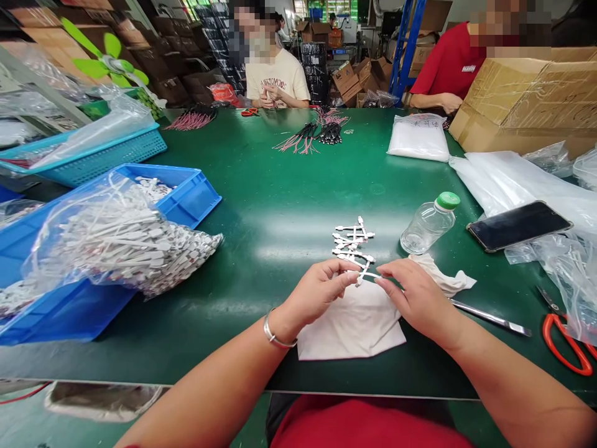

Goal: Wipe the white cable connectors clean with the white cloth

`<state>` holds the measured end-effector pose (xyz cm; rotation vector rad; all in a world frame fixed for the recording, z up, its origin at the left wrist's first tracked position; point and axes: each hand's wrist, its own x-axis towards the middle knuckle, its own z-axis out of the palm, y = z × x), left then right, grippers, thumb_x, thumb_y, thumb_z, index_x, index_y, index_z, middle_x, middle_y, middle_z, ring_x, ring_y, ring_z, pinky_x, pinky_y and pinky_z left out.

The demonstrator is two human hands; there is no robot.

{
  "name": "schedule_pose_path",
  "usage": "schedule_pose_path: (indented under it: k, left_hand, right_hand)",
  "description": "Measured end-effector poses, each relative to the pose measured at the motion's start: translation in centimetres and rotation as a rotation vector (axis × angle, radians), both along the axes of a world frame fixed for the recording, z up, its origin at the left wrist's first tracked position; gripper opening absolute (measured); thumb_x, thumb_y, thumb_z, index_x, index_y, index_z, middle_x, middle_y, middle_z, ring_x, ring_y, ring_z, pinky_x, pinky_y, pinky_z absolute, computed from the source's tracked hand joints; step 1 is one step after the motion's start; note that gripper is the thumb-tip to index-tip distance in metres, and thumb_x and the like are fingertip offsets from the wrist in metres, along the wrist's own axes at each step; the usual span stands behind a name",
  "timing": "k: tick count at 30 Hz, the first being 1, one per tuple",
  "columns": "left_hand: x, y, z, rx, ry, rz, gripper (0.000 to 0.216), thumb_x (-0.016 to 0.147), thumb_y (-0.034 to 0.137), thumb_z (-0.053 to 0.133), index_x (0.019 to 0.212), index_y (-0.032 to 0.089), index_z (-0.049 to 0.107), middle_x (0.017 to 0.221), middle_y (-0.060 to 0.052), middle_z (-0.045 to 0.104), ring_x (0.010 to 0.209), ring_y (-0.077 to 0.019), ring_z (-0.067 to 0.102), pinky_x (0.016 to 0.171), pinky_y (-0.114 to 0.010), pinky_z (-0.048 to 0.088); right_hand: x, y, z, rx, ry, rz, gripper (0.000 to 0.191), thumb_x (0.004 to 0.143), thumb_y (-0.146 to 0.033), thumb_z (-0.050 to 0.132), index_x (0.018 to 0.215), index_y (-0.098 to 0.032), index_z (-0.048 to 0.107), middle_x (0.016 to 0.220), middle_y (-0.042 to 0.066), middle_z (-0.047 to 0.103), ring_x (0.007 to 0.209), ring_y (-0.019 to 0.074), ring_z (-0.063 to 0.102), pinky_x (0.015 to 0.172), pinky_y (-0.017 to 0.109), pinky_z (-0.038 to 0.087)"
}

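Note:
Between my two hands stretches a short white cable piece, pinched at both ends above a white cloth (352, 330). My left hand (324, 287) has its thumb and forefinger closed on the left end. The right end sits in the closed fingertips of my right hand (413, 292). Just beyond my fingers lies a loose row of small white cable pieces (353, 239) with connector-like ends. A clear bottle with a green cap (428, 223) stands tilted-looking behind my right hand. Beside that hand are a crumpled cloth (443, 277) and metal tweezers (492, 317), partly hidden.
Left, a clear bag of many white pieces (121, 242) rests on a blue bin (186, 199). A phone (520, 225), orange-handled scissors (566, 345) and plastic bags (522, 180) lie right. Across the green table (261, 186) are wire bundles (303, 138), a carton (527, 99) and two people.

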<state>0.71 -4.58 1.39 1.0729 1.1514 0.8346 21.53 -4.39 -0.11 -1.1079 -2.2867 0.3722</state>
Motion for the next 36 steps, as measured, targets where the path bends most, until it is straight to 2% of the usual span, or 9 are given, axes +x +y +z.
schedule_pose_path:
  k: [4,10,13,16,18,21,26,31,36]
  left_hand:
    - [0.2,0.0,-0.3,-0.106,-0.116,0.033,0.037,0.07,0.047,0.071,0.078,0.011,0.067,0.066,0.001,0.056,0.044,-0.0031,0.035,0.04,-0.019,0.019]
    - [0.4,0.1,-0.5,-0.117,-0.168,0.145,0.037,0.068,0.046,0.074,0.076,0.011,0.064,0.057,0.004,0.048,0.041,-0.0015,0.033,0.038,-0.016,0.018]
    - [0.1,0.5,-0.5,-0.163,-0.235,0.208,0.034,0.073,0.044,0.07,0.071,0.012,0.058,0.051,0.006,0.043,0.04,-0.0015,0.032,0.036,-0.013,0.018]
    - [-0.4,0.9,-0.3,-0.251,-0.371,0.222,0.035,0.083,0.041,0.06,0.062,0.014,0.048,0.052,0.005,0.042,0.039,-0.0027,0.036,0.035,-0.012,0.022]
    - [-0.4,1.0,-0.2,-0.339,-0.437,0.211,0.036,0.088,0.037,0.052,0.061,0.015,0.044,0.055,0.003,0.045,0.042,-0.0042,0.043,0.035,-0.013,0.03]
    - [-0.1,0.9,-0.3,-0.436,-0.401,0.193,0.025,0.09,0.027,0.051,0.068,0.015,0.048,0.06,0.001,0.053,0.044,-0.0056,0.05,0.04,-0.014,0.04]
    - [0.5,0.7,-1.1,-0.443,-0.307,0.136,0.013,0.083,0.017,0.06,0.077,0.015,0.049,0.058,0.003,0.054,0.042,-0.0041,0.048,0.039,-0.012,0.037]
    - [0.5,0.6,-1.5,-0.391,-0.288,0.081,0.022,0.075,0.022,0.069,0.078,0.015,0.049,0.059,0.004,0.053,0.041,-0.0026,0.044,0.036,-0.012,0.029]
    - [0.5,0.6,-1.2,-0.396,-0.248,0.07,0.02,0.076,0.02,0.065,0.082,0.016,0.046,0.062,0.004,0.052,0.042,-0.0029,0.043,0.036,-0.012,0.026]
  right_hand:
    - [-0.6,-0.2,0.2,-0.094,0.003,0.042,0.025,0.096,-0.024,0.041,0.08,-0.018,0.058,0.073,0.004,0.061,0.071,0.0183,0.054,0.067,0.031,0.042]
    - [-2.0,-1.0,0.5,-0.308,0.058,0.175,0.03,0.095,-0.022,0.041,0.069,-0.019,0.055,0.066,0.001,0.057,0.064,0.0139,0.053,0.06,0.025,0.041]
    - [-1.9,-0.6,-0.6,-0.192,-0.009,0.234,0.02,0.095,-0.021,0.045,0.088,-0.017,0.063,0.076,0.004,0.063,0.072,0.0158,0.055,0.067,0.027,0.044]
    - [-1.8,0.3,-1.8,0.085,-0.235,0.145,0.025,0.09,-0.013,0.05,0.111,-0.018,0.062,0.092,0.009,0.065,0.082,0.0206,0.055,0.068,0.031,0.042]
    - [-2.0,0.8,-2.3,0.238,-0.377,0.114,0.031,0.088,-0.01,0.053,0.116,-0.02,0.06,0.104,0.012,0.063,0.089,0.0236,0.053,0.067,0.033,0.04]
    - [-2.5,1.1,-2.4,0.3,-0.466,0.171,0.021,0.089,-0.013,0.053,0.108,-0.017,0.062,0.107,0.012,0.062,0.097,0.0253,0.051,0.069,0.034,0.039]
    - [-2.6,1.3,-2.3,0.145,-0.384,0.168,0.015,0.089,-0.009,0.051,0.091,-0.017,0.063,0.095,0.009,0.066,0.097,0.0241,0.053,0.074,0.035,0.04]
    - [-1.6,2.5,-3.0,-0.042,-0.142,0.071,0.024,0.085,-0.01,0.059,0.107,-0.02,0.061,0.101,0.005,0.067,0.097,0.0207,0.054,0.085,0.035,0.043]
    - [-0.6,3.6,-3.1,-0.144,-0.066,-0.069,0.007,0.079,-0.02,0.069,0.082,-0.017,0.064,0.084,0.005,0.063,0.085,0.021,0.053,0.077,0.034,0.042]
